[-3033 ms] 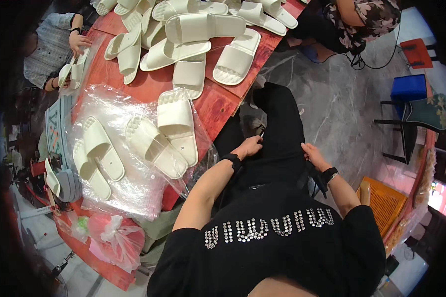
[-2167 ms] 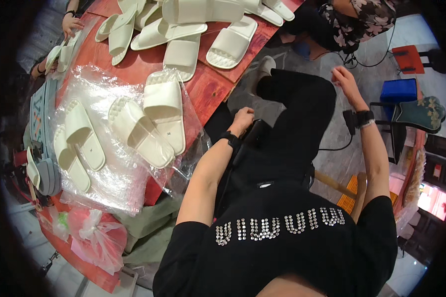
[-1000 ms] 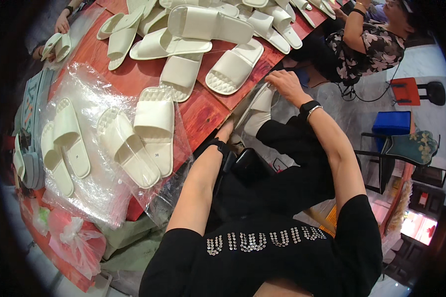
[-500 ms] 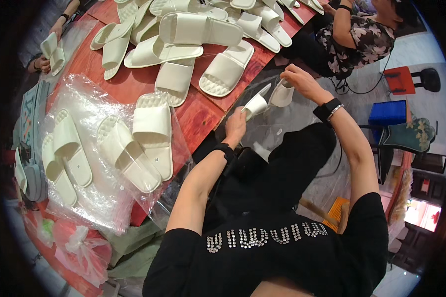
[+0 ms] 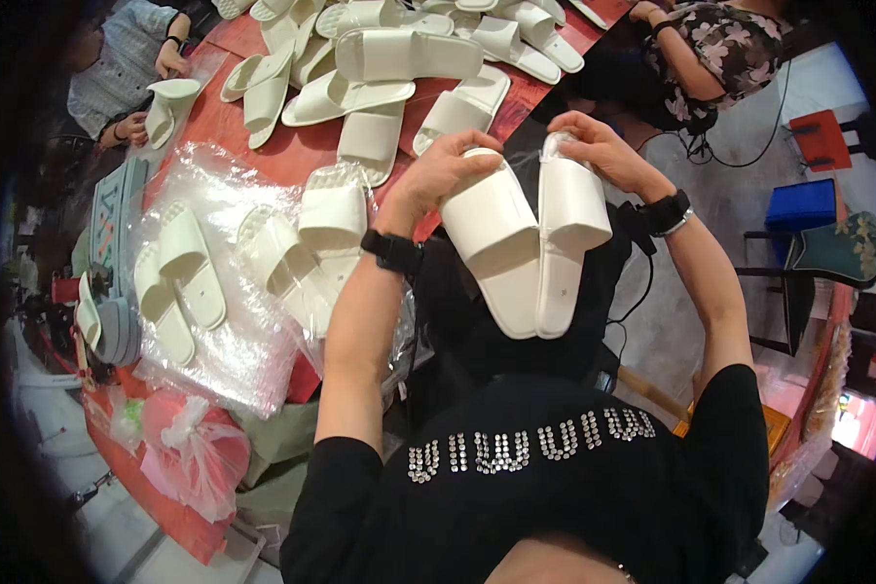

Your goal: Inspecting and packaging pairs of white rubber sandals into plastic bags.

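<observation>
I hold one white slipper (image 5: 492,238) in my left hand (image 5: 448,173) and a second slipper (image 5: 569,219) in my right hand (image 5: 605,156), their inner edges touching, above my lap (image 5: 448,321) and beside the counter (image 5: 304,148). My fingers pinch the top ends; those underneath I can't make out. The step seems to be holding the two together; moving on would call for an even grip.

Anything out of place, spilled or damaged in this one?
The heap of white slippers looks untidy: on the far part of the red table they overlap at odd angles, while the paler pairs on clear plastic are sorted. No visible spill or damage; the held slippers, in left hand and right hand, look whole.
</observation>
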Demonstrator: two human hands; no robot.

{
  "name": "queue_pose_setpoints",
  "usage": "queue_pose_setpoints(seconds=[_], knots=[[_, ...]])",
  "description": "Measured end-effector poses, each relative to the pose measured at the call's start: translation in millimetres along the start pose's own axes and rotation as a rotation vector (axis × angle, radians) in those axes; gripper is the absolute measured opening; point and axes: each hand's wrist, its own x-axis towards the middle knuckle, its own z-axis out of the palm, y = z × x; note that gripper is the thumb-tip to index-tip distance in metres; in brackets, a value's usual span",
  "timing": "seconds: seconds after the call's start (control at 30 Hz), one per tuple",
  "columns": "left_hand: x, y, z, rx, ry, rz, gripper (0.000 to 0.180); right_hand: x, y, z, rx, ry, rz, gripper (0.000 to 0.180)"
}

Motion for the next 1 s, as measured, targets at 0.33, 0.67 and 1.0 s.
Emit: queue_pose_setpoints(seconds=[0.33,0.67,1.0], knots=[[-38.2,-7.5,-14.5,0.06,-0.064,-0.154,0.021,3.5,11.0,71.0,0.047,-0.397,0.071,0.034],[-54.1,-11.1,-39.9,0.356,-0.06,-0.094,0.017,21.9,18.5,99.8,-0.175,-0.472,0.047,0.035],[-84.6,-2.2,-100.2,0.252,0.008,-0.179,0.016,71.6,19.9,139.9,-0.209,-0.303,0.024,0.027]])
